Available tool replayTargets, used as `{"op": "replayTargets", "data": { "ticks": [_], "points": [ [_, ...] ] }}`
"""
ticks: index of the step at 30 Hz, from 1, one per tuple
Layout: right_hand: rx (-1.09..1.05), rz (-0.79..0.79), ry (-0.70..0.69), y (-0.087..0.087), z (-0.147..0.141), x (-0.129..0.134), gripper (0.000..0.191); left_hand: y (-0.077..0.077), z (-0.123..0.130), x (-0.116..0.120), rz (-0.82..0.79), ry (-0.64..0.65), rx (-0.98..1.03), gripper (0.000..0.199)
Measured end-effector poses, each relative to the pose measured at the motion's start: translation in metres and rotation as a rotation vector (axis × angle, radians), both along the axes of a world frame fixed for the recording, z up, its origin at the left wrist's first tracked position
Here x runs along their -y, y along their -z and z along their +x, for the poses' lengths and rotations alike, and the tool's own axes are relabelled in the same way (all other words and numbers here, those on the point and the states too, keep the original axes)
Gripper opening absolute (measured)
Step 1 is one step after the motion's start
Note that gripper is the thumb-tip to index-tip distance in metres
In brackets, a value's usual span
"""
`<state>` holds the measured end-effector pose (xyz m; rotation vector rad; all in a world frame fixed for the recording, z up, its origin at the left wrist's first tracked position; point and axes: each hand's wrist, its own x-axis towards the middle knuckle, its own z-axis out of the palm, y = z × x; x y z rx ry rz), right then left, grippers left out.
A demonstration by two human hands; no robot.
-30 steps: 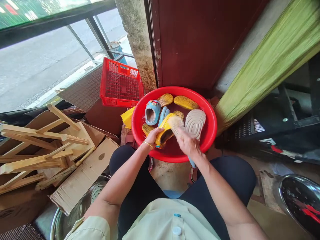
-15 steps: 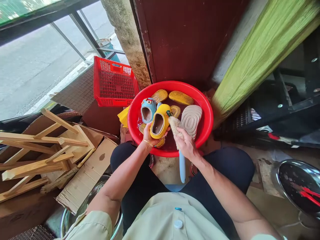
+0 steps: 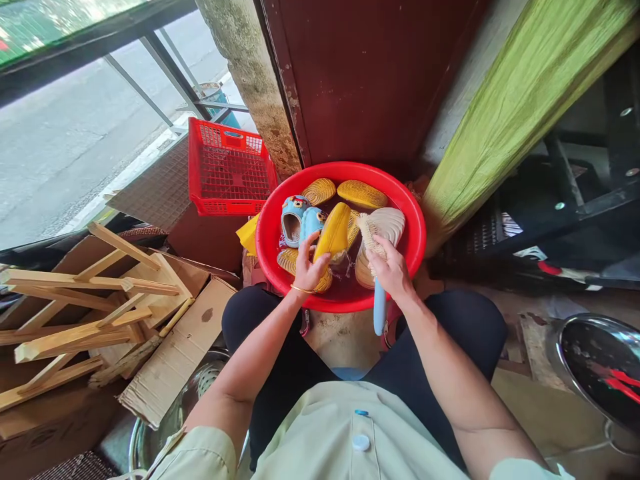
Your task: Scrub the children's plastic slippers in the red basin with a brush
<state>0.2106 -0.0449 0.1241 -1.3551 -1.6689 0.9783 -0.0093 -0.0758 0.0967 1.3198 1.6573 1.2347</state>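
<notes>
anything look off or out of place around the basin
Mostly the loose wooden slats lying crisscrossed on flattened cardboard, left of the red basin, which looks untidy. A yellow piece also pokes out beside the basin's rim, outside the water; I can't tell what it is.

Narrow water gap (image 3: 349, 288) inside the red basin rim (image 3: 345, 305), slippers (image 3: 363, 194) beyond

Two hands (image 3: 310, 263) (image 3: 393, 270), one long-handled brush (image 3: 379, 307), one yellow clog (image 3: 334, 233), two blue clogs (image 3: 293, 220) (image 3: 314, 223), one red basin (image 3: 340, 171), one red plastic crate (image 3: 230, 170), two steel basins (image 3: 170, 413) (image 3: 600, 367).
</notes>
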Motion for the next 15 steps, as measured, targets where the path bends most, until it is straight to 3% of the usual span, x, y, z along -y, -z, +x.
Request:
{"op": "replayTargets", "data": {
  "ticks": [3,6,10,15],
  "points": [
    [-0.081,-0.111,0.049,-0.003,-0.004,0.003,0.066,-0.003,0.003,0.006,0.045,0.014,-0.446,0.072],
    [-0.162,-0.202,0.077,-0.010,-0.002,0.002,0.070,-0.004,0.001,0.005,0.019,0.047,-0.717,0.071],
    [-0.290,-0.275,0.100,-0.031,0.016,-0.013,0.075,-0.004,-0.002,0.002,-0.099,0.074,-0.911,0.068],
    [-0.297,-0.173,0.025,-0.043,0.042,-0.054,0.066,-0.004,0.001,0.002,-0.174,0.190,-1.051,0.068]
  ]
}}
